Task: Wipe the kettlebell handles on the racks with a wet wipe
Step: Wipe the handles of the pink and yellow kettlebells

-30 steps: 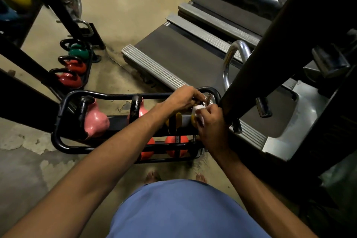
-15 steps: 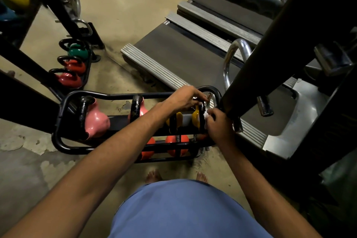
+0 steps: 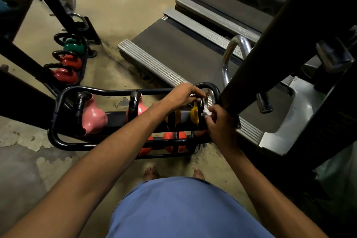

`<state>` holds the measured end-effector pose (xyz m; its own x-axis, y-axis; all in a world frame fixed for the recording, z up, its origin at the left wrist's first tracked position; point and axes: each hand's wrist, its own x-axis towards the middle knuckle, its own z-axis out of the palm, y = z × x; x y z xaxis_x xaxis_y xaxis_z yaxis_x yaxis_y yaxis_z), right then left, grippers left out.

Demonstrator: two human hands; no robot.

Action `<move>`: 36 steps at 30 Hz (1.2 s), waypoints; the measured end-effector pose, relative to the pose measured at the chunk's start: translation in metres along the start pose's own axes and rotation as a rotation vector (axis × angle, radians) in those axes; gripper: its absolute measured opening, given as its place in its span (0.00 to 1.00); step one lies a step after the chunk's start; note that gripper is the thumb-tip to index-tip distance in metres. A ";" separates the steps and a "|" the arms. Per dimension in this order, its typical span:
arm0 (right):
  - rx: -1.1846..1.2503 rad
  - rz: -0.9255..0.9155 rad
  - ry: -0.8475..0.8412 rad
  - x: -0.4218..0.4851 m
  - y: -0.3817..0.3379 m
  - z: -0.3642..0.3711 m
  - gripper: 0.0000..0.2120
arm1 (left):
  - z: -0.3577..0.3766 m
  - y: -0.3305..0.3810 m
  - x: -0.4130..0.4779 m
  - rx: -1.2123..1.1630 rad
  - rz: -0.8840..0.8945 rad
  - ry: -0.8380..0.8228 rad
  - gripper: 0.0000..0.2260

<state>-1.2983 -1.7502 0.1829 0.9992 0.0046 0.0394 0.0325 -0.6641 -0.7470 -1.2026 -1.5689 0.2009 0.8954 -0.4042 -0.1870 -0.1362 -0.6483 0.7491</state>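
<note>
Head view: the wet wipe (image 3: 205, 111) is pinched in the right hand (image 3: 220, 125) and pressed to the black handle (image 3: 201, 120) of the yellow kettlebell (image 3: 194, 115) at the rack's (image 3: 77, 145) right end. The handle top is held under the curled fingers of the left hand (image 3: 183, 95). Risk: in that tight corner the wipe could be snagged and dropped, or parts of the handle missed.

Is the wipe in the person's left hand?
No, the right hand pinches the white wipe beside the yellow kettlebell.
</note>
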 end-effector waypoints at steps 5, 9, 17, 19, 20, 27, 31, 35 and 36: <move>-0.383 -0.540 -0.129 0.008 -0.004 -0.002 0.14 | 0.001 0.001 -0.002 0.001 0.003 0.000 0.13; -0.773 -0.891 -0.391 0.006 0.009 -0.016 0.18 | 0.000 0.005 -0.004 0.024 -0.007 -0.003 0.13; -0.974 -1.160 -0.461 0.041 0.001 -0.022 0.16 | -0.003 0.012 -0.009 0.043 -0.034 -0.001 0.14; -0.974 -1.103 -0.417 0.047 -0.008 -0.021 0.17 | -0.003 0.015 -0.010 0.053 -0.051 -0.005 0.14; -0.978 -1.091 -0.394 0.046 -0.009 -0.020 0.18 | -0.004 0.016 -0.010 0.055 -0.052 -0.004 0.14; -1.053 -1.061 -0.460 0.009 0.000 -0.011 0.17 | -0.004 0.023 -0.009 0.052 -0.100 -0.043 0.15; -1.051 -1.108 -0.480 0.010 0.005 -0.016 0.12 | -0.008 0.028 -0.010 0.056 -0.122 -0.060 0.15; -1.091 -1.149 -0.593 0.002 0.020 -0.026 0.13 | -0.009 0.034 -0.009 0.086 -0.130 -0.081 0.16; -1.092 -1.145 -0.597 0.001 0.020 -0.028 0.11 | -0.009 0.035 -0.008 0.097 -0.134 -0.088 0.16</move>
<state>-1.2975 -1.7848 0.1867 0.3521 0.9066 -0.2327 0.9190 -0.2878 0.2693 -1.2108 -1.5820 0.2344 0.8683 -0.3624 -0.3387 -0.0627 -0.7576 0.6497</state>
